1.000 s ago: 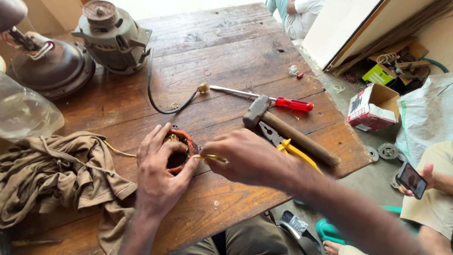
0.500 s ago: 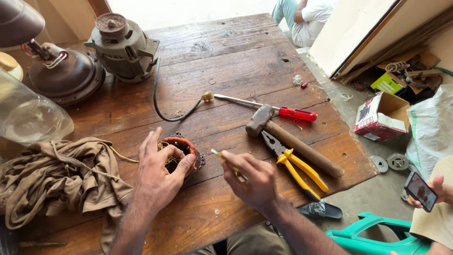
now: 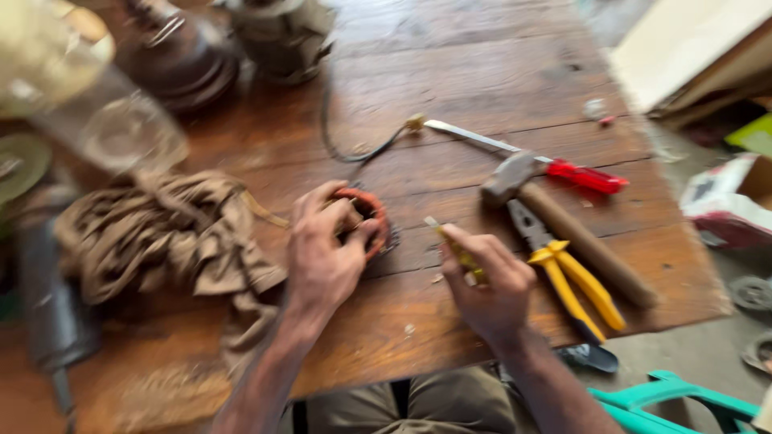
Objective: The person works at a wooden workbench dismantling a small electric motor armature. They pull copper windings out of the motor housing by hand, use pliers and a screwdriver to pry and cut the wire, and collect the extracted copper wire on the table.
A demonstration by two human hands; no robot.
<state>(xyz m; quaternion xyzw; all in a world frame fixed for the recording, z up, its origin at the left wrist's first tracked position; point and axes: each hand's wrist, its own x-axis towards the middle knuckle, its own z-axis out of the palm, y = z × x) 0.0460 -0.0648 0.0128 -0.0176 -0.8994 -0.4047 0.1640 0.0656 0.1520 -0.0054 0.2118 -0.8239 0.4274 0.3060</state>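
1. My left hand point(image 3: 326, 257) lies near the middle of the brown wooden plank surface point(image 3: 482, 72), fingers curled over a round orange-rimmed ring of wound wire point(image 3: 370, 221), which sits on the wood under my fingertips.
2. My right hand point(image 3: 486, 281) is at 3 o'clock from the left one, apart from it, pinched shut on a thin yellow-handled tool point(image 3: 450, 241) whose pale tip points toward 10 o'clock, at the ring but short of it.
3. At 3 o'clock from my right hand, just beside it, lie yellow-handled pliers point(image 3: 571, 277), jaws toward 11 o'clock.
4. A hammer with a grey metal head and brown wooden handle point(image 3: 583, 241) lies beside the pliers on their far side, head toward 10 o'clock.
5. At 12 o'clock from the hammer head lies a red-handled screwdriver point(image 3: 555, 165); its metal shaft runs toward 10 o'clock.
6. A black cable point(image 3: 354, 149) curves from the ring toward 12 o'clock.
7. At 9 o'clock from my left hand lies a crumpled tan cloth point(image 3: 161, 233), touching my wrist.
8. At 11 o'clock, far across the surface, stand two dark motor housings point(image 3: 281, 32), blurred.
9. At 4 o'clock, below the surface edge, shows a teal plastic chair point(image 3: 675, 402).
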